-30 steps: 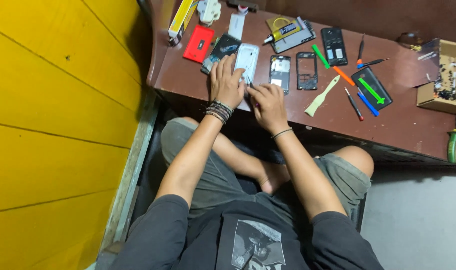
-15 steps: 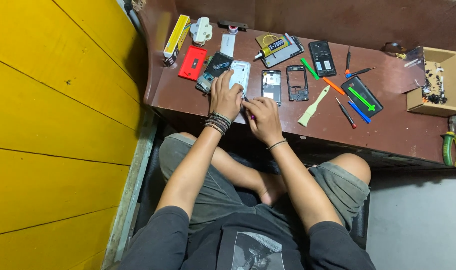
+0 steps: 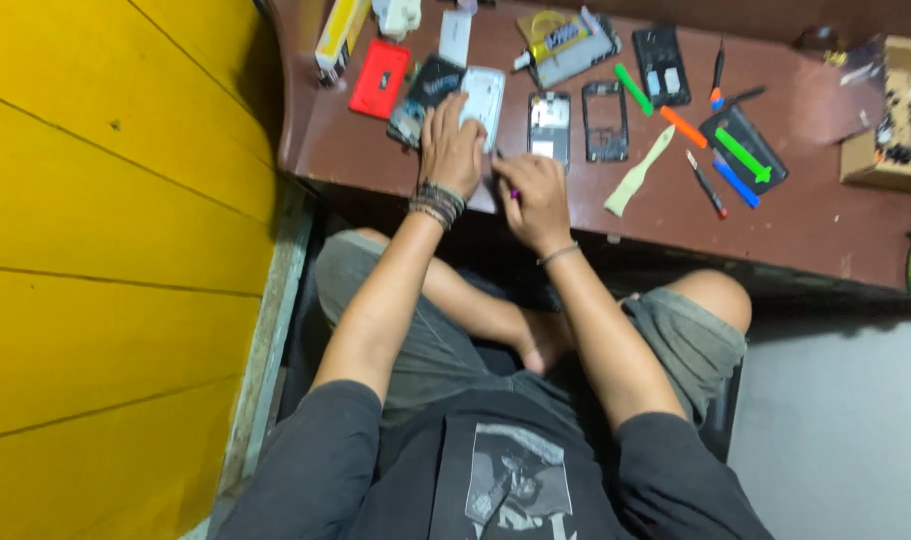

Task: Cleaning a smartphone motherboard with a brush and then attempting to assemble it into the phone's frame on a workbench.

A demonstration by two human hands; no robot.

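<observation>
Near the front edge of a reddish-brown counter [image 3: 816, 225], the left hand [image 3: 452, 150] pressed flat on a white phone [image 3: 483, 95], while the right hand [image 3: 536, 200], just beside it, gripped a small purple-tipped tool [image 3: 513, 192]. Phone frames [image 3: 604, 120], coloured pry tools [image 3: 684, 127] and a red case [image 3: 380, 78] crowded the counter behind; bare counter lay open to the right, before a cardboard box [image 3: 891, 115].

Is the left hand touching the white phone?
Touching. The head view shows the left hand pressed flat on the white phone, its fingers covering the phone's lower part.
</observation>
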